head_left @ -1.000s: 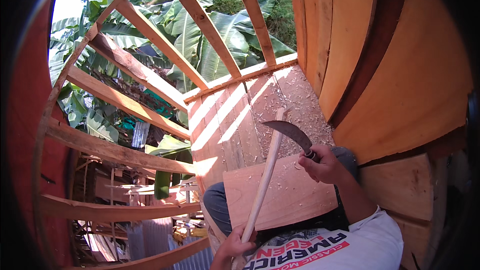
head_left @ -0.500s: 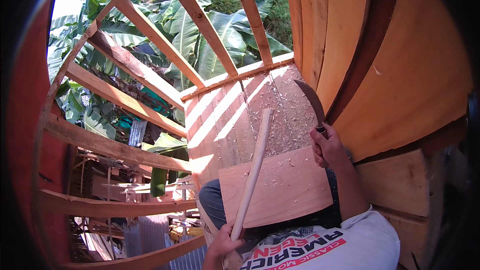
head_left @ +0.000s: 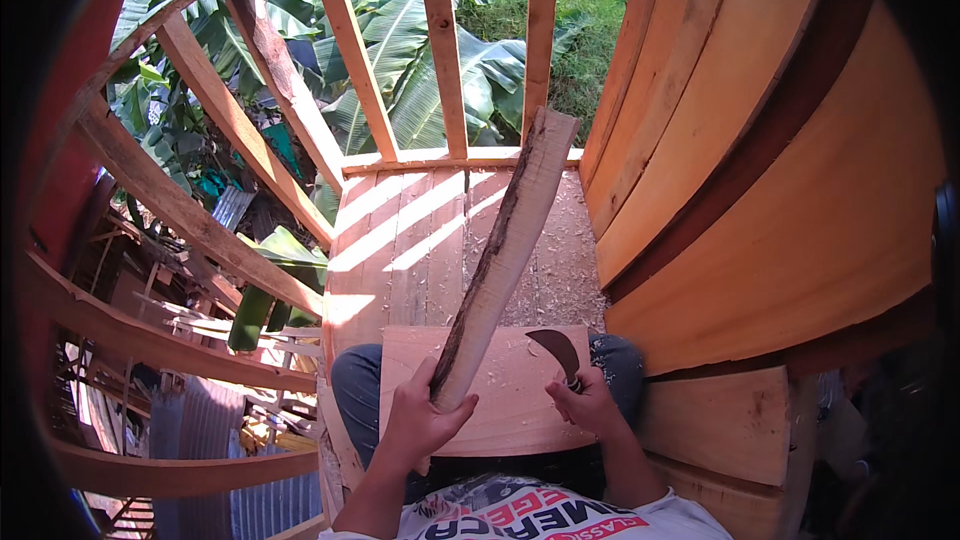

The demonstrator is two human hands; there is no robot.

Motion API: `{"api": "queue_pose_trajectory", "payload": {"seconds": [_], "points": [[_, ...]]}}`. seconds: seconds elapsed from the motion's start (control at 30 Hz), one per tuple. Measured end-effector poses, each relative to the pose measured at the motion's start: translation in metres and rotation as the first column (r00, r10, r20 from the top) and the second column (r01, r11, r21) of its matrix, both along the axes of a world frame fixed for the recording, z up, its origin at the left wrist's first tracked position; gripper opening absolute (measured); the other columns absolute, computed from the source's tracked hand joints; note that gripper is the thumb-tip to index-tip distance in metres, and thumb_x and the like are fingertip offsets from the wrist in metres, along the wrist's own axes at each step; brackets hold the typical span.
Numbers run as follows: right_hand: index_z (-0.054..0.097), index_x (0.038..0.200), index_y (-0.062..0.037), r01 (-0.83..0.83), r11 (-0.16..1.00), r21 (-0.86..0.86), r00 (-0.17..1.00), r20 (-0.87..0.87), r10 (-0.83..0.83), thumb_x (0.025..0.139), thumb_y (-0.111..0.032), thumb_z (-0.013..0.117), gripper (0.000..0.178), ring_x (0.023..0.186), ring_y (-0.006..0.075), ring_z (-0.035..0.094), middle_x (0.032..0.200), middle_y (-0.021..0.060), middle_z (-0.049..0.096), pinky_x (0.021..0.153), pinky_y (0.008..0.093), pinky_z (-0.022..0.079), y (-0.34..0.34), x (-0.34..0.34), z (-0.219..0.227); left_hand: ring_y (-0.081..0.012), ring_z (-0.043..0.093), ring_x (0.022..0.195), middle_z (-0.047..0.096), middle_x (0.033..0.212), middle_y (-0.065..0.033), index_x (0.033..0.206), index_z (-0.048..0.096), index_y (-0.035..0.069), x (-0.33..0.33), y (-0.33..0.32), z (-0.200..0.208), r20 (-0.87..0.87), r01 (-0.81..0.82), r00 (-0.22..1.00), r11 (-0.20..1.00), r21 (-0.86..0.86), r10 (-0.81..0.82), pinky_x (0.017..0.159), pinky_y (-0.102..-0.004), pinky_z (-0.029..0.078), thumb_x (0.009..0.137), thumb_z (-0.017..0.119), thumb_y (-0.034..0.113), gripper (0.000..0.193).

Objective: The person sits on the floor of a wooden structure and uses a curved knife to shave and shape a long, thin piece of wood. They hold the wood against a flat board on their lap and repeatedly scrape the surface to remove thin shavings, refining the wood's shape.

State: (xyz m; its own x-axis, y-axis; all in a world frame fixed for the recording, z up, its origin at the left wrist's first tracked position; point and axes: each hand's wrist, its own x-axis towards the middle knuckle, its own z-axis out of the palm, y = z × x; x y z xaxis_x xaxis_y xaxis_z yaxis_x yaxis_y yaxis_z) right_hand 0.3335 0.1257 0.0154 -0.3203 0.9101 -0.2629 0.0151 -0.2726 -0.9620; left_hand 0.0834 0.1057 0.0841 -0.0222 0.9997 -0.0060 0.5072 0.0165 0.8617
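Note:
My left hand (head_left: 425,418) grips the lower end of a long piece of wood (head_left: 510,240). It slants up and to the right, and a dark, rough strip, like bark, runs down its left edge. In my right hand (head_left: 590,403) is the handle of a curved knife (head_left: 557,352). Its dark hooked blade points up and left, apart from the wood. A flat wooden board (head_left: 520,428) lies across my lap, beneath both hands, with a few shavings on it.
Wood shavings (head_left: 570,260) litter the plank floor (head_left: 400,230) ahead. Wooden rails (head_left: 440,40) stand at the front and left, with banana leaves (head_left: 400,70) beyond. A panelled wooden wall (head_left: 740,190) rises close on the right, above stacked boards (head_left: 715,420).
The piece of wood has been raised, and its broader, dark-edged side now shows. My left hand has come up over the board. The knife has come down and left, closer to my lap.

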Motion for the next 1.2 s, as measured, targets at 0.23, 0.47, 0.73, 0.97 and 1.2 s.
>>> {"api": "queue_pose_trajectory", "payload": {"seconds": [0.23,0.47,0.73,0.97,1.2], "points": [[0.052,0.068,-0.0094,-0.001,1.000,-0.028,0.962,-0.275,-0.007,0.097,-0.033,0.058,0.037,0.041,0.0047,0.045,0.053,-0.0036,0.049,0.036,0.0225,0.032,-0.016,0.004,-0.012,-0.0114,0.053,0.073,0.059,0.079,-0.0078,0.102,0.055,-0.002,0.034,0.018,0.012,0.180,0.139,0.975,0.990,-0.032,-0.131,0.066,-0.0287,0.046,0.072,0.081,0.014,0.043],[0.051,0.073,-0.0058,-0.199,0.979,-0.033,0.975,-0.112,0.194,0.101,-0.027,0.047,0.036,0.050,0.0051,0.042,0.058,-0.0031,0.045,0.047,0.0234,0.033,-0.016,-0.005,-0.014,-0.0103,0.055,0.074,0.061,0.081,-0.0075,0.103,0.056,-0.003,0.028,0.018,0.011,0.174,0.110,0.979,0.994,0.009,-0.110,0.066,-0.0279,0.047,0.071,0.082,0.015,0.045],[0.053,0.081,-0.0050,-0.275,0.960,-0.049,0.962,-0.019,0.274,0.102,-0.028,0.039,0.033,0.059,0.0081,0.048,0.066,-0.0013,0.049,0.054,0.0244,0.039,-0.009,-0.007,-0.006,-0.0135,0.057,0.070,0.062,0.078,-0.0108,0.102,0.056,-0.004,0.012,0.016,0.008,0.083,0.089,0.992,0.996,0.013,-0.090,0.063,-0.0297,0.048,0.070,0.083,0.019,0.047],[0.058,0.084,0.0006,-0.306,0.947,-0.101,0.872,0.369,0.321,0.099,-0.026,0.046,0.033,0.062,0.0203,0.058,0.067,0.0105,0.058,0.058,0.0337,0.045,-0.005,0.006,0.011,-0.0287,0.068,0.072,0.065,0.077,-0.0213,0.102,0.058,-0.005,-0.020,-0.038,-0.005,0.049,0.099,0.995,0.941,-0.324,-0.088,0.066,-0.0358,0.051,0.073,0.079,0.030,0.050],[0.065,0.086,0.0025,-0.163,0.986,-0.024,0.665,0.736,0.127,0.093,-0.036,0.057,0.040,0.072,0.0412,0.063,0.074,0.0271,0.062,0.064,0.0464,0.048,-0.014,-0.005,0.026,-0.0209,0.066,0.062,0.065,0.070,-0.0155,0.097,0.058,-0.003,-0.056,-0.118,-0.026,0.051,0.068,0.998,0.801,-0.595,-0.047,0.059,-0.0322,0.049,0.079,0.076,0.027,0.039]]}}
